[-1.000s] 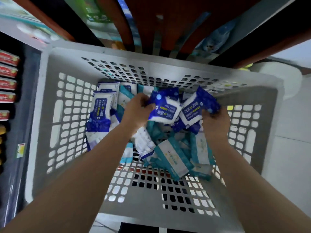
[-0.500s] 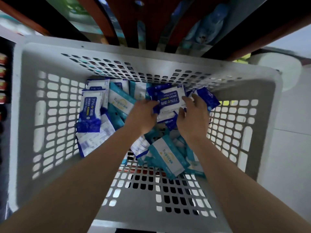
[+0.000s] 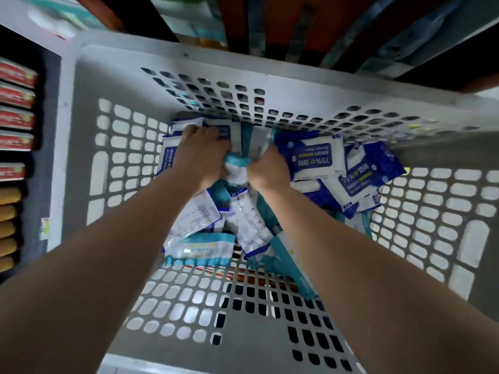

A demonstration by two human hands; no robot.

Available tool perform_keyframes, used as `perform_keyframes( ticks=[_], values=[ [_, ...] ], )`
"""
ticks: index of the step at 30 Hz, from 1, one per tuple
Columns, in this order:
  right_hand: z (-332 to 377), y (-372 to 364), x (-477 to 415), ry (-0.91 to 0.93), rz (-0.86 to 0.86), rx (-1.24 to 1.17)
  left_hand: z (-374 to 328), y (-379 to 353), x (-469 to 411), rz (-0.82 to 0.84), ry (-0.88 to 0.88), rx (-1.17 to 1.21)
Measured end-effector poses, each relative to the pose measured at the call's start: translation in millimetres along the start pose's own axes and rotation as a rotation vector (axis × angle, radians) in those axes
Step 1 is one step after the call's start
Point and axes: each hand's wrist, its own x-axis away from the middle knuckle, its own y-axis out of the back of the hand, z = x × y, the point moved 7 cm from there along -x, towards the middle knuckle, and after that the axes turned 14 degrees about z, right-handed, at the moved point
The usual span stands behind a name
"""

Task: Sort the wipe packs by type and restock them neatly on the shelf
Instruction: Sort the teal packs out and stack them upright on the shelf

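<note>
Blue packs now dropped right of right hand, which clutches teal pack; left hand: grip unclear; sorting underway.

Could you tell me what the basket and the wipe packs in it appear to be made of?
The basket: likely rigid moulded plastic, matte grey, judging by the uniform slots in its walls and floor. The wipe packs: apparently thin flexible plastic film, glossy and printed; they crinkle and catch highlights, as on the teal-edged pack.
</note>
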Motion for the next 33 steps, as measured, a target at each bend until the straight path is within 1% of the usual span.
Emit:
perform_keyframes(
  ticks=[2, 4, 8, 11, 13, 14, 16, 18, 19, 20, 21, 22, 23, 24, 25, 27, 29, 31, 33],
  values=[
    [3, 0, -2, -0.035, -0.089, -0.119, 12, 0, 9, -0.078, 0.008, 0.094],
    [3, 0, -5, -0.081, -0.142, -0.211, 25, 1, 18, -0.153, 0.046, 0.198],
    [-3, 6, -14, -0.105, -0.116, -0.311, 38, 11, 29, -0.293, 0.053, 0.335],
    [-1, 9, -16, -0.096, -0.047, -0.303, 38, 10, 28, -0.294, 0.026, 0.385],
    [6, 12, -12, -0.019, -0.055, -0.264, 38, 10, 29, -0.313, 0.024, 0.414],
    [8, 15, -10, 0.041, -0.087, -0.241, 38, 12, 31, -0.339, 0.019, 0.43],
    [12, 26, 8, 0.178, -0.179, -0.248, 33, 20, 38, -0.379, 0.007, 0.473],
    [12, 47, 36, 0.319, -0.287, -0.328, 24, 33, 49, -0.416, -0.024, 0.508],
    [9, 58, 52, 0.36, -0.325, -0.334, 18, 39, 56, -0.413, -0.053, 0.537],
    [5, 68, 65, 0.38, -0.342, -0.31, 9, 42, 61, -0.378, -0.098, 0.594],
    [-1, 77, 76, 0.375, -0.318, -0.277, -1, 40, 66, -0.288, -0.154, 0.673],
    [-13, 82, 83, 0.333, -0.25, -0.252, -13, 33, 70, -0.147, -0.206, 0.748],
    [-27, 83, 87, 0.262, -0.148, -0.243, -27, 20, 75, 0.038, -0.233, 0.793],
    [-46, 81, 90, 0.169, -0.043, -0.205, -42, 4, 80, 0.217, -0.243, 0.792],
    [-66, 78, 92, 0.08, 0.05, -0.116, -57, -14, 86, 0.374, -0.245, 0.748],
    [-103, 69, 99, -0.06, 0.191, 0.118, -88, -49, 96, 0.583, -0.27, 0.629],
    [-130, 56, 107, -0.127, 0.307, 0.238, -118, -79, 103, 0.675, -0.316, 0.48],
    [-148, 46, 114, -0.18, 0.366, 0.398, -137, -99, 103, 0.628, -0.325, 0.253],
    [-156, 49, 115, -0.197, 0.274, 0.561, -142, -103, 99, 0.524, -0.287, 0.074]
  ],
)
